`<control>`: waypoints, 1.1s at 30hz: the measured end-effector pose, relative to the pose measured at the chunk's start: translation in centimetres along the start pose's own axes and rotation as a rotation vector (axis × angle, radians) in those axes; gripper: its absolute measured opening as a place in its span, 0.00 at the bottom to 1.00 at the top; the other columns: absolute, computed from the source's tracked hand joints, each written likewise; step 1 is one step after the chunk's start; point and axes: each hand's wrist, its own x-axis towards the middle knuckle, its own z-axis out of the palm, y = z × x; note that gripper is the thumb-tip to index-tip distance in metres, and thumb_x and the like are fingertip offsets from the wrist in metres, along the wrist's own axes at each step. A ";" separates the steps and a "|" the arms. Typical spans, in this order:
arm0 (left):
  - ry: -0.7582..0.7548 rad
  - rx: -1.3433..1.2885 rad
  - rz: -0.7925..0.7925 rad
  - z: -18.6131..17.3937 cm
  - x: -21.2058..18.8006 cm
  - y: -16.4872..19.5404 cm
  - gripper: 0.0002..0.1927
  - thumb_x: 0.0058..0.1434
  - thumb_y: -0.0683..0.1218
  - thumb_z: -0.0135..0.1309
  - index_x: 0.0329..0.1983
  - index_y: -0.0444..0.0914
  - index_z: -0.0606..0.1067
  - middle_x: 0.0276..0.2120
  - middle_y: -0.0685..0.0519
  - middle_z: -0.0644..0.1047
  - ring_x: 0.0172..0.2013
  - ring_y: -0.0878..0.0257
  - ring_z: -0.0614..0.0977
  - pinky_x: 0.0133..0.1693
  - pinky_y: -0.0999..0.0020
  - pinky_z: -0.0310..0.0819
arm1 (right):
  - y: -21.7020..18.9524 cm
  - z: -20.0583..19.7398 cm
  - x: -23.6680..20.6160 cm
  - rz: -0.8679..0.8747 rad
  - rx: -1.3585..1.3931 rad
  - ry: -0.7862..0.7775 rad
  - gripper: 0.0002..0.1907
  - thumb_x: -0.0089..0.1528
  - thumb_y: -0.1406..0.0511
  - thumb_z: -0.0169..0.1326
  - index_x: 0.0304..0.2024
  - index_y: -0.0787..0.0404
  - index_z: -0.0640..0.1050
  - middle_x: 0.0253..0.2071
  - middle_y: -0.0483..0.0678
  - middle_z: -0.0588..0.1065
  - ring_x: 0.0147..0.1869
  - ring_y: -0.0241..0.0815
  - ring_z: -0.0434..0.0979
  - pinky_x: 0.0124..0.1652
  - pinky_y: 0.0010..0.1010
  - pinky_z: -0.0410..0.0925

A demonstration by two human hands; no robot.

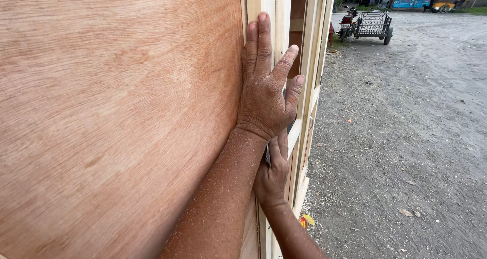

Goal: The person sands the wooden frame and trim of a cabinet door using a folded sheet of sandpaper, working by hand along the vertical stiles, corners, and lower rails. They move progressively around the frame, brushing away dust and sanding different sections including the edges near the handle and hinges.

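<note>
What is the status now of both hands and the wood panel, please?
Left hand flat, fingers spread, on plywood panel edge. Right hand below it, gripping a small tool, barely visible, against the pale wooden frame. Nothing in the way.

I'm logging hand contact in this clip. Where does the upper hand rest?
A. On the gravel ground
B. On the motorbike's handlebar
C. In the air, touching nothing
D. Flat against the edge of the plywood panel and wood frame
D: the left hand lies flat, fingers up, across the plywood panel edge and wood frame.
</note>
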 end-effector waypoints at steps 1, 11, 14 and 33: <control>-0.002 -0.004 -0.008 0.0 0.0 0.0 0.21 0.67 0.48 0.58 0.62 0.39 0.77 0.78 0.42 0.40 0.79 0.44 0.38 0.79 0.45 0.34 | -0.4 -0.6 -1.8 0.017 -0.049 -0.006 0.26 0.69 0.69 0.40 0.71 0.64 0.64 0.77 0.60 0.57 0.82 0.57 0.52 0.75 0.43 0.49; -0.025 0.096 0.024 0.1 -0.1 0.2 0.19 0.69 0.52 0.57 0.59 0.39 0.79 0.76 0.53 0.51 0.78 0.45 0.39 0.78 0.42 0.31 | 0.4 -0.1 0.7 0.034 0.007 0.003 0.23 0.72 0.68 0.38 0.69 0.64 0.66 0.79 0.58 0.55 0.84 0.53 0.49 0.77 0.41 0.49; -0.050 0.021 -0.012 0.0 -0.1 0.3 0.21 0.69 0.53 0.56 0.60 0.38 0.78 0.77 0.50 0.52 0.79 0.43 0.40 0.78 0.42 0.32 | -0.4 -1.1 -2.4 0.034 -0.041 0.012 0.24 0.72 0.67 0.38 0.70 0.66 0.64 0.78 0.58 0.55 0.83 0.54 0.48 0.75 0.41 0.48; -0.041 -0.013 -0.007 -0.5 0.3 0.4 0.30 0.69 0.62 0.52 0.63 0.37 0.76 0.78 0.42 0.52 0.79 0.39 0.42 0.77 0.40 0.35 | -2.6 -1.7 -2.2 0.166 -0.032 0.016 0.28 0.71 0.58 0.39 0.68 0.70 0.65 0.77 0.60 0.55 0.79 0.53 0.55 0.68 0.40 0.56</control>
